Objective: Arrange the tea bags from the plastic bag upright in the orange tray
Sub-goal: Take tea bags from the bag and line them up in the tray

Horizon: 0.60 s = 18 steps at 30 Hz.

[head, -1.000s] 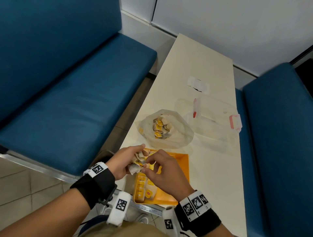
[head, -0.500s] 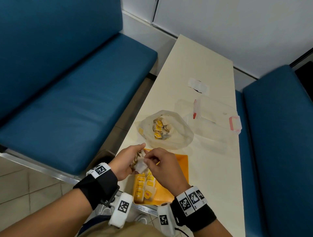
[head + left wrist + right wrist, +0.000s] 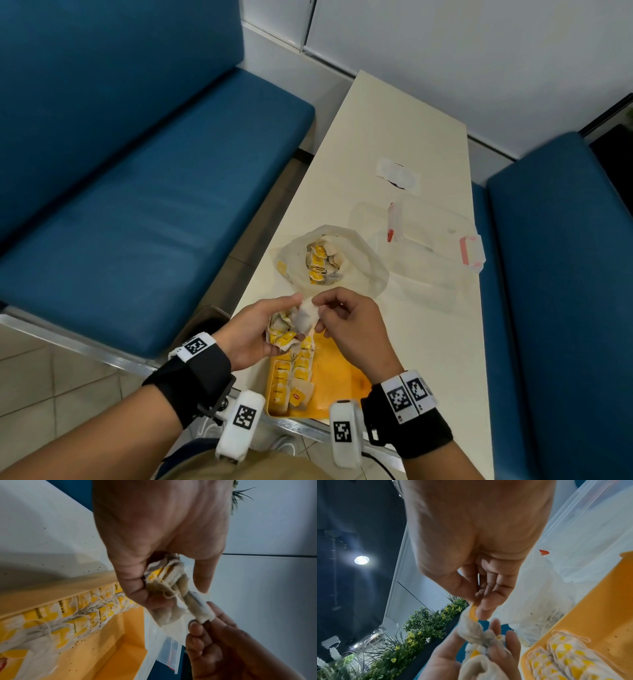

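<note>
My left hand (image 3: 263, 325) grips a bunch of tea bags (image 3: 282, 334) with yellow tags above the far end of the orange tray (image 3: 339, 380). My right hand (image 3: 337, 315) pinches one pale tea bag (image 3: 306, 317) by its corner, still touching the bunch. The left wrist view shows that tea bag (image 3: 197, 604) stretched between the left hand (image 3: 154, 563) and the right fingertips (image 3: 197, 626). A row of tea bags (image 3: 291, 377) stands along the tray's left side. The plastic bag (image 3: 329, 260) with more tea bags lies open just beyond the tray.
A clear lidded box (image 3: 421, 246) with red clips sits right of the plastic bag. A small white wrapper (image 3: 399, 171) lies farther up the cream table (image 3: 394, 116). Blue benches (image 3: 154, 205) flank the table on both sides.
Both hands have risen slightly toward the plastic bag. My right hand now pulls one pale tea bag out of the bunch in my left hand.
</note>
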Each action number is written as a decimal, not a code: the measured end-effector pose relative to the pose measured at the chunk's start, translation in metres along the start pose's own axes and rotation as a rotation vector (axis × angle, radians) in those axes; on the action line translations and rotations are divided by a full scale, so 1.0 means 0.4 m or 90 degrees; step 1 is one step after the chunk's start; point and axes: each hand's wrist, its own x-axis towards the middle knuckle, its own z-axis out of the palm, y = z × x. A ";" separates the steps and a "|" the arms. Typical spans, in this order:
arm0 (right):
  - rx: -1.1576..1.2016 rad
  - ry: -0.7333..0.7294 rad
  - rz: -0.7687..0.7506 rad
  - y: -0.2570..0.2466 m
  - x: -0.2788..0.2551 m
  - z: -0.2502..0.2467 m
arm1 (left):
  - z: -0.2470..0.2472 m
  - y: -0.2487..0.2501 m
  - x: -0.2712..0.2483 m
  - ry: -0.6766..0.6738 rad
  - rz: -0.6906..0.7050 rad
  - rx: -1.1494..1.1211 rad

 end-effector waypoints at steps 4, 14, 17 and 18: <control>-0.018 -0.025 -0.031 -0.006 -0.001 -0.007 | 0.000 0.001 -0.001 -0.027 0.021 0.027; 0.032 -0.021 -0.080 -0.013 0.019 -0.033 | -0.002 0.010 0.000 -0.023 0.012 0.010; 0.054 -0.040 -0.058 -0.033 0.022 -0.062 | -0.017 0.013 0.000 0.022 0.025 0.025; 0.028 -0.056 -0.054 -0.036 0.022 -0.070 | -0.024 0.014 0.000 0.033 0.033 0.037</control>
